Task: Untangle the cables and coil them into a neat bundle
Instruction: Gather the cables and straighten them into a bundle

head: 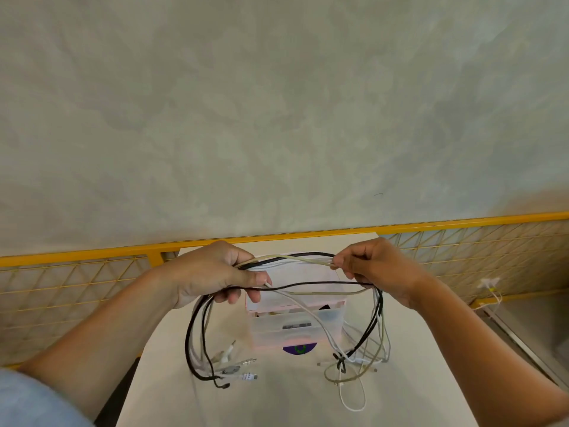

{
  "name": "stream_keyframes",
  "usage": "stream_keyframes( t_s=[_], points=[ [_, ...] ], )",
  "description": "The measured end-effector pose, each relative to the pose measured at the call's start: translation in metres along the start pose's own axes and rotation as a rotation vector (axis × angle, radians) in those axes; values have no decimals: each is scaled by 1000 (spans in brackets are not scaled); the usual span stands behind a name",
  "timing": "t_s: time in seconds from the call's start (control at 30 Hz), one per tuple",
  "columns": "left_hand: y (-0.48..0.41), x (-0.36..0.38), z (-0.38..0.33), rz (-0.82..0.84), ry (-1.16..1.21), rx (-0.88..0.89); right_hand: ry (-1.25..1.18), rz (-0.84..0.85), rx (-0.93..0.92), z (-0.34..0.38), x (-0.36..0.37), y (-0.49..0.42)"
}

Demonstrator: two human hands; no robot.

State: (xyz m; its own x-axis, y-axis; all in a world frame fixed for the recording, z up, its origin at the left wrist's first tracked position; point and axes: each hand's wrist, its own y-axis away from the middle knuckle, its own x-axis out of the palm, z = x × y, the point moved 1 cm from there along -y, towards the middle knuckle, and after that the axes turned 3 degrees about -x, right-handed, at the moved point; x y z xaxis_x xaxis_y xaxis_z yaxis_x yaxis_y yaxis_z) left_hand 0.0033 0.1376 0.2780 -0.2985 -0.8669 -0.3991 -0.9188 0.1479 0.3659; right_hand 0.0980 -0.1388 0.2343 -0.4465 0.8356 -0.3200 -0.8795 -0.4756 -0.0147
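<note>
Two hands (212,272) (378,269) gripping cables (308,286), drawer box (308,328) partly hidden behind

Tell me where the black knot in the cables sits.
In the head view, the black knot hangs low on the right, below the right hand, just right of the purple sticker.

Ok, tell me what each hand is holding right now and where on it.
Both hold the cables. The left hand grips several strands bunched in its fist; the right hand pinches the strands between thumb and fingertips. The loose ends hang down to the table.
</note>
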Motion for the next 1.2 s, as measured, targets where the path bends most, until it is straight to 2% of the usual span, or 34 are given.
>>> stream_keyframes(
  t_s=[0.2, 0.33, 0.37, 0.43, 0.5, 0.6, 0.73, 0.87, 1.03, 1.2],
  points=[
    [-4, 4, 0, -109, 87, -23, 15, -37, 20, 7, 10, 4],
    [-7, 9, -2, -165, 91, 3, 48, -247, -128, 23, 21, 6],
    [-7, 10, -3, -175, 83, 13, 26, -253, -188, 29, 24, 8],
    [-7, 13, -5, -192, 50, 38, 6, -165, -255, 43, 32, 13],
    [-7, 15, -8, -214, -12, 72, 124, -68, -254, 53, 41, 16],
    [-8, 15, -9, -265, -126, 112, 344, -49, -229, 58, 52, 13],
    [-6, 13, -10, -296, -147, 149, 445, 35, -177, 61, 58, 12],
    [-5, 16, -12, -324, -197, 201, 382, 146, -124, 65, 60, 10],
    [-5, 18, -13, -332, -244, 232, 400, 158, -72, 70, 55, 9],
    [-6, 22, -20, -342, -293, 242, 314, 139, -66, 67, 56, 7]
  ],
)
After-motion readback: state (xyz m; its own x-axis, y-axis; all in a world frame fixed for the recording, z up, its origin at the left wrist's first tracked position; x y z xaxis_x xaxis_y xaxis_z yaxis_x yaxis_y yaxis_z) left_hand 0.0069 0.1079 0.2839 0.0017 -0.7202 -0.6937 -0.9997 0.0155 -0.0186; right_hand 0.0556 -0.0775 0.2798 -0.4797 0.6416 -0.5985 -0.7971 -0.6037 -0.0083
